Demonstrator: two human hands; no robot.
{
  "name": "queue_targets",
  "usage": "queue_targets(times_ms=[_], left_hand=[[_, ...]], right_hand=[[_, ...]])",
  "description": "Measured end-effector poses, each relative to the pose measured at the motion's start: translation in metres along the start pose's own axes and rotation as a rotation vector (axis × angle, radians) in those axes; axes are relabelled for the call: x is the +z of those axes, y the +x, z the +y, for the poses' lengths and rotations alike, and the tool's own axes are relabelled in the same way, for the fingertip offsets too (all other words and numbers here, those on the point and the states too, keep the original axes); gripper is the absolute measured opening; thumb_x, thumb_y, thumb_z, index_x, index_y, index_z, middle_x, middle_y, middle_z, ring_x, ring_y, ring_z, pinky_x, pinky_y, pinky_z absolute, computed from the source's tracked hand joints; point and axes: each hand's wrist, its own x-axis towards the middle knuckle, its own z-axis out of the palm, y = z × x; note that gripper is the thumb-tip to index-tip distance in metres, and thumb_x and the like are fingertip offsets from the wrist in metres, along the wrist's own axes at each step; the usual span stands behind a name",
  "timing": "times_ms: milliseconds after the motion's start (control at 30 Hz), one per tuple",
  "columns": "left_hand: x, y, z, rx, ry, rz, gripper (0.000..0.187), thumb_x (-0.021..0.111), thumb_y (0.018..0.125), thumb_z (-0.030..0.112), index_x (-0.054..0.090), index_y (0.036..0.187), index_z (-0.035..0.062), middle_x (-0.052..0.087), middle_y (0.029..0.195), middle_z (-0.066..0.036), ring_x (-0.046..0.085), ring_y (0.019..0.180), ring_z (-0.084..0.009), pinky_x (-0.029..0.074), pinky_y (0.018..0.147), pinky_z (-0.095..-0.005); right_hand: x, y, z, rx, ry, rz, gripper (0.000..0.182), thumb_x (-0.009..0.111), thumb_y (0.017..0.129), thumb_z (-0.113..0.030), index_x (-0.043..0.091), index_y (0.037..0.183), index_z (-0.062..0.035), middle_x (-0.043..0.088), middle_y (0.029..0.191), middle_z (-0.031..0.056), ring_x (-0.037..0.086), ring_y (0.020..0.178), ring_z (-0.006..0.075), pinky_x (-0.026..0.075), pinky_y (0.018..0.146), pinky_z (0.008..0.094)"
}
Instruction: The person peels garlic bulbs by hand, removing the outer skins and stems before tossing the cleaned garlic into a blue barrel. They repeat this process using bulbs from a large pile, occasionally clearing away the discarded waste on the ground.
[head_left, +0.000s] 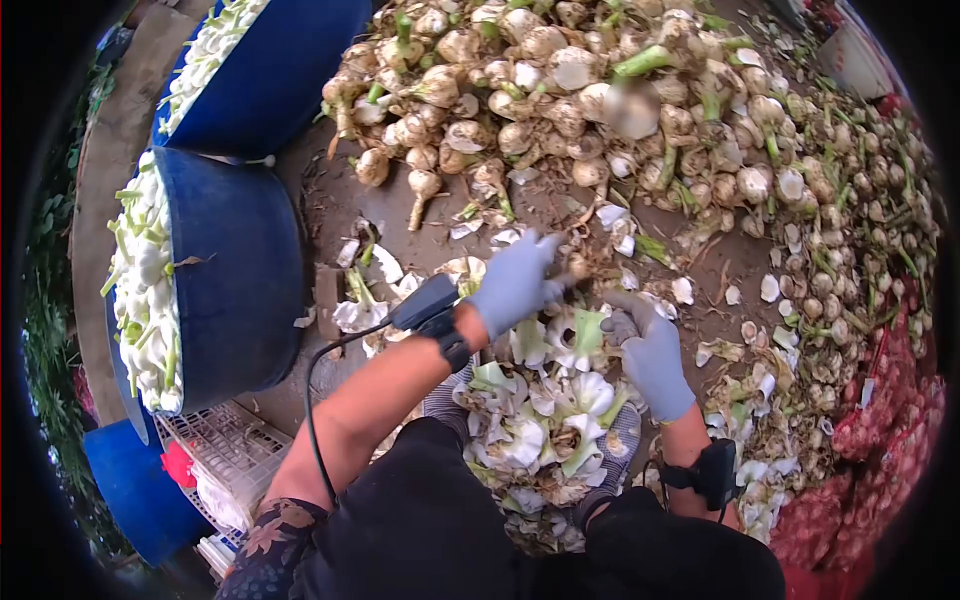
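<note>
My left hand (pixel 515 283), in a pale grey glove, reaches forward with its fingers around a dirt-brown garlic bulb (pixel 577 264); motion blurs their edges. My right hand (pixel 648 352), gloved the same way, is a little nearer and to the right. Its fingers are curled, with darkened tips pressed together, and whatever they hold is hidden. Below both hands, between my shoes, lies a heap of peeled-off garlic skins and leaves (pixel 545 425). Ahead is a large pile of unpeeled garlic bulbs (pixel 520 105) with soil and short green stems.
Two blue tubs (pixel 235 275) on the left hold white peeled garlic (pixel 145 290). A plastic crate (pixel 235 445) and another blue container (pixel 145 490) stand at lower left. Red mesh sacks (pixel 860 470) lie at the right edge. Scraps of skin litter the ground.
</note>
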Motion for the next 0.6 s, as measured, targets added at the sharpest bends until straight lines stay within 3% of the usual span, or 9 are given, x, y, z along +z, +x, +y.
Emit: queue_targets(times_ms=[67, 133, 167, 200, 267, 300, 367, 433, 600], left_hand=[[0.027, 0.009, 0.004, 0.329, 0.087, -0.004, 0.044, 0.069, 0.081, 0.022, 0.058, 0.123, 0.0112, 0.057, 0.096, -0.021, 0.061, 0.086, -0.0387, 0.050, 0.073, -0.0464], [0.047, 0.019, 0.004, 0.300, 0.261, -0.197, 0.042, 0.067, 0.078, 0.013, 0.061, 0.119, 0.0111, 0.057, 0.093, -0.021, 0.061, 0.085, -0.0388, 0.050, 0.073, -0.0472], [0.055, 0.028, -0.003, 0.271, 0.100, -0.163, 0.043, 0.064, 0.075, 0.006, 0.062, 0.117, 0.0102, 0.060, 0.099, -0.023, 0.062, 0.092, -0.0386, 0.051, 0.077, -0.0439], [0.039, 0.026, 0.015, 0.060, -0.277, -0.173, 0.040, 0.069, 0.076, 0.010, 0.062, 0.116, 0.0079, 0.065, 0.104, -0.020, 0.066, 0.096, -0.0300, 0.053, 0.081, -0.0363], [0.035, 0.017, 0.029, -0.024, -0.681, -0.131, 0.037, 0.073, 0.080, 0.015, 0.061, 0.114, 0.0035, 0.064, 0.107, -0.009, 0.063, 0.090, -0.0171, 0.052, 0.080, -0.0284], [0.017, 0.008, 0.048, -0.076, -0.758, -0.285, 0.039, 0.076, 0.080, 0.015, 0.060, 0.114, 0.0017, 0.063, 0.103, -0.002, 0.060, 0.090, -0.0109, 0.051, 0.080, -0.0256], [0.007, -0.008, 0.072, 0.082, -0.600, -0.337, 0.047, 0.077, 0.079, 0.012, 0.058, 0.121, 0.0037, 0.064, 0.106, -0.004, 0.060, 0.093, -0.0116, 0.050, 0.084, -0.0265], [-0.006, -0.017, 0.091, 0.229, -0.448, -0.315, 0.051, 0.076, 0.080, 0.012, 0.057, 0.126, 0.0053, 0.065, 0.109, -0.006, 0.060, 0.096, -0.0111, 0.049, 0.086, -0.0269], [0.004, -0.019, 0.079, 0.008, -0.795, -0.381, 0.045, 0.073, 0.080, 0.004, 0.057, 0.123, 0.0020, 0.065, 0.115, -0.007, 0.061, 0.102, -0.0113, 0.049, 0.090, -0.0276]], right_hand=[[-0.006, 0.001, 0.012, 0.011, 0.106, 0.062, 0.027, 0.054, 0.092, -0.005, 0.063, 0.118, -0.0025, 0.069, 0.092, 0.0110, 0.063, 0.075, 0.0136, 0.050, 0.072, 0.0279], [-0.013, -0.002, 0.018, -0.023, 0.025, 0.110, 0.027, 0.054, 0.092, -0.002, 0.063, 0.118, -0.0021, 0.066, 0.090, 0.0069, 0.059, 0.073, 0.0092, 0.048, 0.068, 0.0241], [-0.016, -0.004, 0.015, 0.052, 0.167, 0.119, 0.026, 0.054, 0.093, -0.003, 0.063, 0.118, -0.0023, 0.066, 0.089, 0.0060, 0.058, 0.074, 0.0085, 0.047, 0.067, 0.0227], [-0.019, -0.007, 0.015, 0.130, 0.313, 0.129, 0.025, 0.055, 0.094, -0.004, 0.064, 0.117, -0.0025, 0.065, 0.087, 0.0051, 0.058, 0.074, 0.0078, 0.046, 0.065, 0.0212], [-0.025, -0.011, 0.017, 0.106, 0.387, 0.149, 0.026, 0.054, 0.097, -0.013, 0.062, 0.120, -0.0026, 0.065, 0.081, 0.0057, 0.058, 0.066, 0.0087, 0.046, 0.058, 0.0217], [-0.030, -0.014, 0.008, 0.151, 0.437, 0.076, 0.028, 0.054, 0.098, -0.017, 0.061, 0.119, -0.0012, 0.065, 0.078, 0.0052, 0.057, 0.061, 0.0092, 0.045, 0.053, 0.0225], [-0.034, -0.011, -0.008, 0.251, 0.458, -0.041, 0.035, 0.053, 0.099, -0.028, 0.059, 0.116, 0.0025, 0.061, 0.070, 0.0044, 0.052, 0.048, 0.0099, 0.040, 0.041, 0.0238], [-0.035, -0.008, -0.007, 0.244, 0.460, -0.043, 0.036, 0.054, 0.098, -0.030, 0.059, 0.113, 0.0026, 0.061, 0.068, 0.0043, 0.052, 0.047, 0.0097, 0.040, 0.042, 0.0231], [-0.031, -0.011, -0.010, 0.291, 0.623, -0.067, 0.039, 0.054, 0.099, -0.034, 0.061, 0.109, 0.0027, 0.059, 0.065, 0.0027, 0.050, 0.044, 0.0085, 0.041, 0.043, 0.0214]])
